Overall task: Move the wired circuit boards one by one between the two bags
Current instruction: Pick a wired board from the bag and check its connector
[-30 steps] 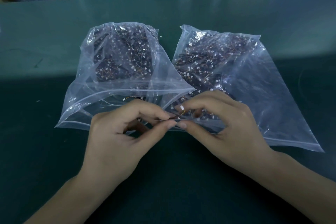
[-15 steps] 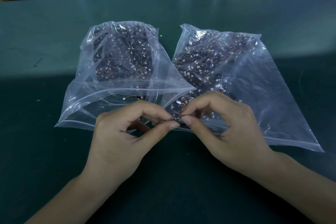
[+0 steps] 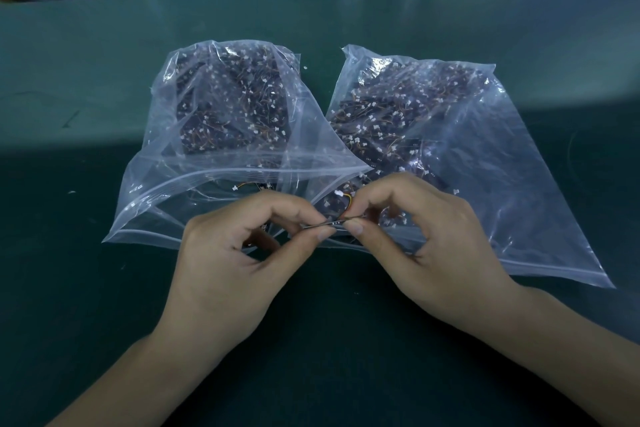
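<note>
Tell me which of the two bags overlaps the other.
The left bag: its near right corner flap lies over the right bag, just beyond the circuit board pinched between left hand and right hand.

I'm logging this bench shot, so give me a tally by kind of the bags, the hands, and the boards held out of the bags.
Clear plastic bags: 2, the left bag and the right bag
Hands: 2, the left hand and the right hand
Held circuit board: 1, pinched edge-on by both hands
Total: 5
</note>
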